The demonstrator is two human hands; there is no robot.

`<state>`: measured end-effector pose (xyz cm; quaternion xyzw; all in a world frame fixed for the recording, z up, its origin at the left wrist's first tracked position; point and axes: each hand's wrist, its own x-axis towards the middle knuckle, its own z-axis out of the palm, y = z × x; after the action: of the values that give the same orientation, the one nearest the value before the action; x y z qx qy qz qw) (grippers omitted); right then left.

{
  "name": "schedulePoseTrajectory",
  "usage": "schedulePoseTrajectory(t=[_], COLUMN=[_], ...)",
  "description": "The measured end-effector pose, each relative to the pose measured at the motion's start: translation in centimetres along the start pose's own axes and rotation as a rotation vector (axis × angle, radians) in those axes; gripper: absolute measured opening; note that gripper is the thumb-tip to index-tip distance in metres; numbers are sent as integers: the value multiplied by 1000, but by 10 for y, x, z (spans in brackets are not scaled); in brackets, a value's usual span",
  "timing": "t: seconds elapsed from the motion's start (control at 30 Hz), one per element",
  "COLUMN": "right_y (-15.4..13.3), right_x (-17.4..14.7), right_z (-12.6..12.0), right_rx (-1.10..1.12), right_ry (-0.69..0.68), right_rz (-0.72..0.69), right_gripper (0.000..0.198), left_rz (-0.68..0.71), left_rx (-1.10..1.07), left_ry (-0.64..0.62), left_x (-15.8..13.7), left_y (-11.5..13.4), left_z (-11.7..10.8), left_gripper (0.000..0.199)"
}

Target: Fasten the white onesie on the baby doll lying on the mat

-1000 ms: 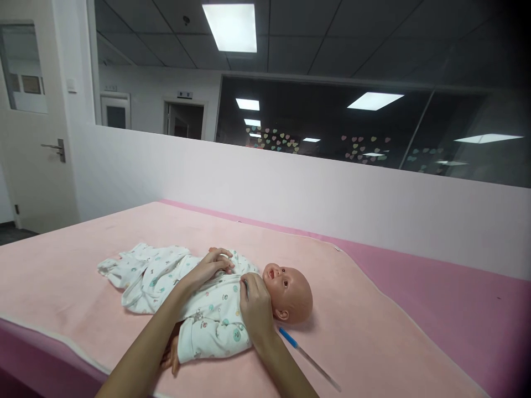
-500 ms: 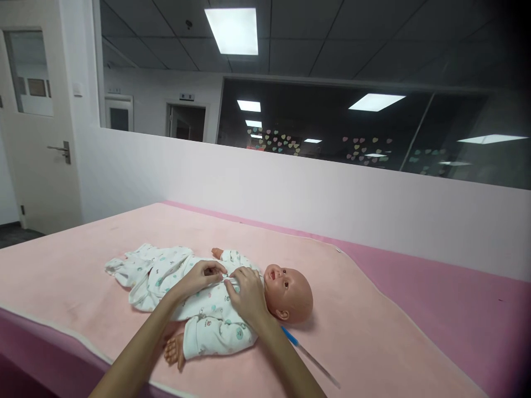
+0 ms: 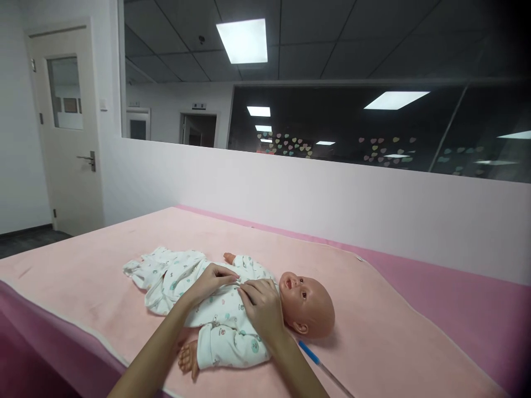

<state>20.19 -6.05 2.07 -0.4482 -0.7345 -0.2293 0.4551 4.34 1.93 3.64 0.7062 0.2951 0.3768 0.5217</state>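
Observation:
On the bed lies a baby doll (image 3: 312, 307) on its back, head to the right, dressed in a white printed baby romper (image 3: 232, 318). My left hand (image 3: 215, 281) is at the chest of the romper, its fingers pinched together on the front cloth. Close beside it, my right hand (image 3: 262, 303) rests just below the doll's chin with curled fingers closed on the same front seam. What lies between the fingertips is mostly hidden. One doll hand (image 3: 189, 358) shows at the near sleeve's end.
A thin rod with a blue handle (image 3: 309, 352) lies near the doll's head, by my right forearm. A peach blanket (image 3: 385, 342) covers the pink bed surface (image 3: 464, 309). Behind stands a low white wall (image 3: 311, 193) with a window above; a door (image 3: 68, 149) is at the left.
The view has shifted, so everything appears further right. Both hands stay at the romper's chest; the left fingers have drawn closer together and flattened slightly.

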Motion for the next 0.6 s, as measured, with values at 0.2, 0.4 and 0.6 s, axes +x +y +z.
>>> schedulePoseTrajectory(t=[0.2, 0.4, 0.6], right_y=[1, 2, 3], right_x=[-1, -2, -3], right_z=[0, 6, 8], right_rx=[-16, -77, -14], right_ry=[-74, -72, -73], right_rz=[158, 218, 234], right_gripper=[14, 16, 13], left_rz=[21, 40, 12], left_rx=[16, 101, 177], left_ry=[-15, -102, -164], left_x=[-2, -7, -7], left_y=[2, 11, 10], left_z=[-1, 0, -5], left_gripper=[30, 37, 38])
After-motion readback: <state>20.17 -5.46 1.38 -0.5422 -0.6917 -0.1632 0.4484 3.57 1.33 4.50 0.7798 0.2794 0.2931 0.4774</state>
